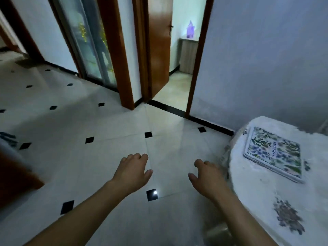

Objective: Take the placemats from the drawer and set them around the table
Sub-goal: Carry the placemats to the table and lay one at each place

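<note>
A stack of floral placemats lies on the table at the right, which is covered with a white cloth with flower prints. My left hand hovers over the tiled floor, fingers curled loosely, holding nothing. My right hand is just left of the table's edge, fingers apart and empty, a hand's width from the placemats. No drawer is in view.
The floor is white tile with small black diamonds. An open wooden door leads to another room straight ahead. A glass sliding door is at the left. A brown wooden piece of furniture juts in at the left edge.
</note>
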A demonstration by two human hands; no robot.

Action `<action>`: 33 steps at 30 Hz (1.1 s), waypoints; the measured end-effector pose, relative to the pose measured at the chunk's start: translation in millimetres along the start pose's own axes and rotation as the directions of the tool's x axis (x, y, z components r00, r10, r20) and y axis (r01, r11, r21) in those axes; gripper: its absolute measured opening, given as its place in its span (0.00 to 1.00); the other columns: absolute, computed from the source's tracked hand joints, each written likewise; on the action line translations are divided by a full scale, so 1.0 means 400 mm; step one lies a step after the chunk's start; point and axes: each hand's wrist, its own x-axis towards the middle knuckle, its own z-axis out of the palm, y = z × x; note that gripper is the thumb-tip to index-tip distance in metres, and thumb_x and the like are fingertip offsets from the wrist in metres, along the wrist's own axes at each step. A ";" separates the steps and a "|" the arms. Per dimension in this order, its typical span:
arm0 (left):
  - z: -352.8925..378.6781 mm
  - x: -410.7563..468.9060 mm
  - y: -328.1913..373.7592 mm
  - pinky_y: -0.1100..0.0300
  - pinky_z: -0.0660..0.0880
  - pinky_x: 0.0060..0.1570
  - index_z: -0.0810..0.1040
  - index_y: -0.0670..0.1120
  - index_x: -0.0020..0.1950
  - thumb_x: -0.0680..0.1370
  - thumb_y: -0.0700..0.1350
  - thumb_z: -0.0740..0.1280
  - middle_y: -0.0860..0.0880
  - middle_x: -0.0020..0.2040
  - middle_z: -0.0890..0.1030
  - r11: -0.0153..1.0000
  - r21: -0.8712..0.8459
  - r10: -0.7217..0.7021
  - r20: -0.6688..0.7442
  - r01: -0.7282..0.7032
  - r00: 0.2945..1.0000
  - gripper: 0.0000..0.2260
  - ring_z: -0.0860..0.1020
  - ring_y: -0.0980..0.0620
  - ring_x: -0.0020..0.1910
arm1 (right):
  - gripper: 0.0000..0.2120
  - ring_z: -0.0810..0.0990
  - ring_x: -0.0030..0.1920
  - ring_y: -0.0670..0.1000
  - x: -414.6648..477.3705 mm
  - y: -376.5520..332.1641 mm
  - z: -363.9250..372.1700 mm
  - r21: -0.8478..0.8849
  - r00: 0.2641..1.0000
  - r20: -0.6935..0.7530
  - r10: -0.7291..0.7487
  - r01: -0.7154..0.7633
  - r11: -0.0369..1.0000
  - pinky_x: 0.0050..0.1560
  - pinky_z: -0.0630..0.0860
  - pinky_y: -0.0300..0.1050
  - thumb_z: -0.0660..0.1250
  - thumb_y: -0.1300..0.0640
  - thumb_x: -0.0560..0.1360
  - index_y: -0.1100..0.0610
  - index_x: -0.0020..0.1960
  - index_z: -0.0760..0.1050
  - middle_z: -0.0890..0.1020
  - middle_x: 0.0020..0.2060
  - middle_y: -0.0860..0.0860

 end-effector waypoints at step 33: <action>0.256 1.572 1.043 0.52 0.70 0.49 0.71 0.49 0.60 0.76 0.58 0.61 0.46 0.53 0.77 0.257 -0.158 0.939 0.274 -0.953 0.208 0.18 0.76 0.44 0.54 | 0.19 0.77 0.55 0.59 0.736 0.869 -0.131 0.137 0.253 0.037 0.967 -0.960 0.245 0.53 0.70 0.50 0.61 0.42 0.75 0.53 0.59 0.70 0.79 0.54 0.56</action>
